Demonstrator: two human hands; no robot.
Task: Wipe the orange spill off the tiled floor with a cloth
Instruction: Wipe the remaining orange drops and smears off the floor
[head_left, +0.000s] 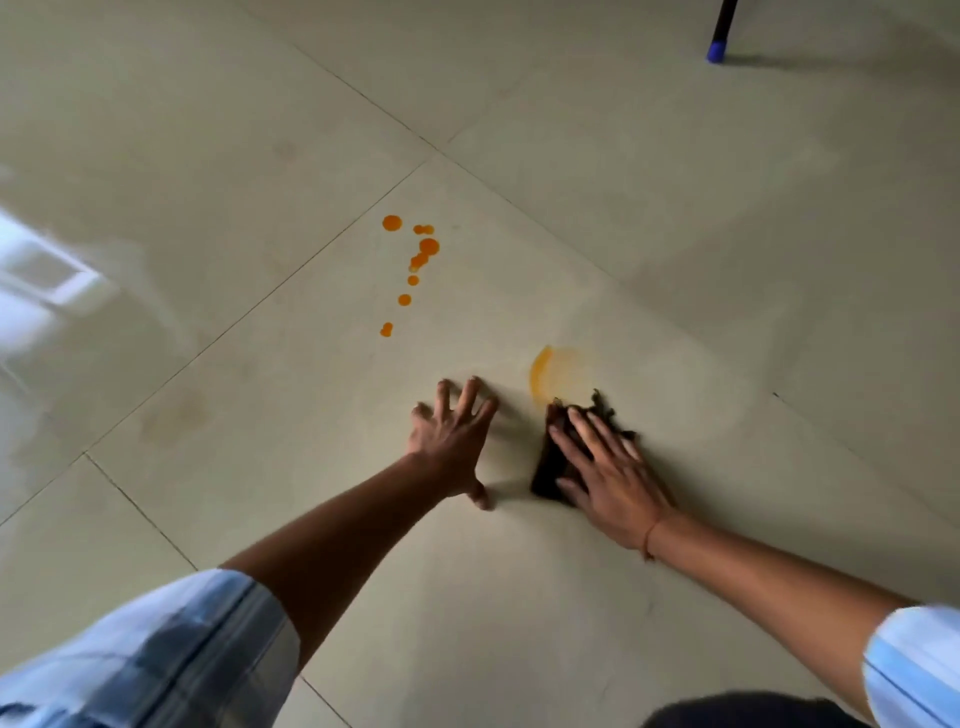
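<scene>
Pressing a dark cloth (566, 452) flat against the tiled floor (675, 218), the right hand (610, 478) lies palm down with its fingers extended and close together across the fabric, holding it by downward pressure rather than by a closed grasp. A curved orange smear (543, 371) lies on the tile just beyond the cloth's far edge, ahead of the fingertips. The main group of orange droplets (413, 265) sits farther away and to the left, well apart from the cloth, strung in a rough line running away from the person. The left hand (452, 441) is planted on the floor with fingers splayed wide and holding nothing, apparently as a brace; it lies nearer the droplets than the right hand does. Judged from this layout, the wiping is only partly done: the coming stroke would need to carry the cloth forward over the smear, then forward and leftward along the line of droplets.
</scene>
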